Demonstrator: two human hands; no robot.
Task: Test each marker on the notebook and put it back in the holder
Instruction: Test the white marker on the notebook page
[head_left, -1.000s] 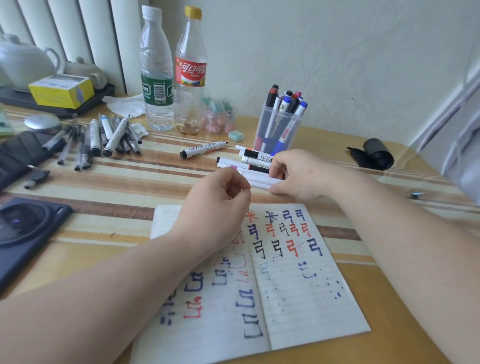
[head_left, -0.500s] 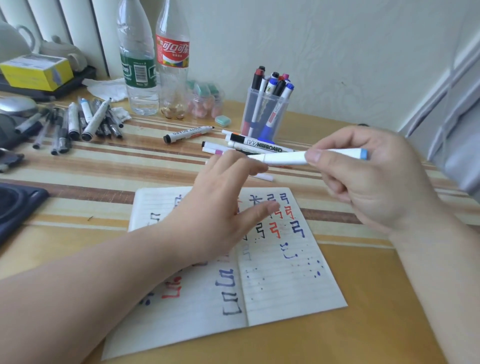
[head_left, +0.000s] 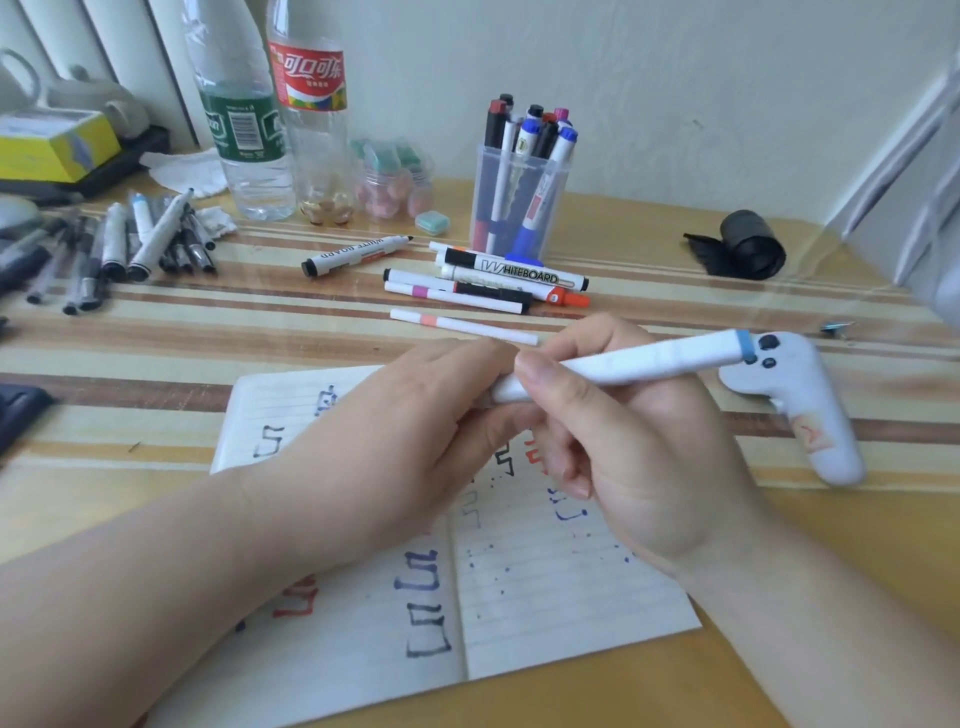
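My right hand (head_left: 639, 447) grips a white marker with a light-blue band (head_left: 639, 361), held nearly level above the open notebook (head_left: 550, 592). My left hand (head_left: 405, 441) closes its fingers round the marker's left end, which is hidden in them. The notebook's pages carry blue, red and black test marks. Behind them several loose markers (head_left: 488, 283) lie on the table in front of the clear holder (head_left: 519, 208), which stands upright with several markers in it. One thin white marker with a pink band (head_left: 462, 326) lies just beyond my hands.
Two plastic bottles (head_left: 270, 119) stand at the back left beside a small jar (head_left: 395, 182). A heap of pens (head_left: 124, 244) lies far left. A white controller-shaped object (head_left: 795, 400) lies right of my hands, a black roll (head_left: 748, 249) further back.
My right hand lifted a white marker off the pile and brought it over the notebook. My left hand rose from the page and took hold of the marker's left end.
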